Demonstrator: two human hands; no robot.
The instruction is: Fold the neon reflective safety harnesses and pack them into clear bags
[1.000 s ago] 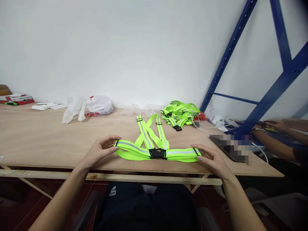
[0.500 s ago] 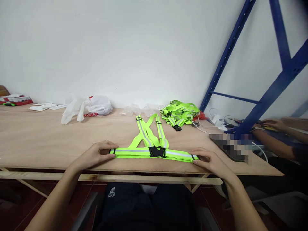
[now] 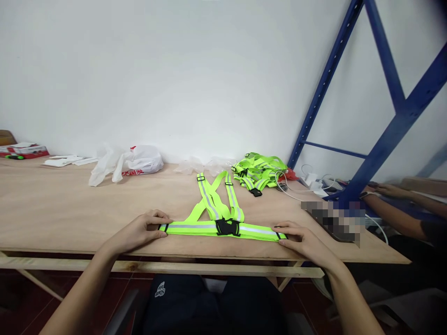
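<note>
A neon-yellow reflective harness with silver stripes lies flat on the wooden table, its waist belt stretched straight along the front. At the middle of the belt a black side-release buckle is fastened. The crossed shoulder straps spread out behind it, with black sliders on them. My left hand pinches the belt's left end between thumb and fingers, by a black slider. On the right end, my right hand grips the belt in the same way.
Farther back lies a tangled pile of similar harnesses. White plastic bags and clear bags rest along the wall. A blue metal frame and a blurred-out dark device are at right, where another person's arms show.
The view has tilted slightly, so the table sits a little lower in it. Both hands keep their hold on the belt ends, and the harness lies as before.
</note>
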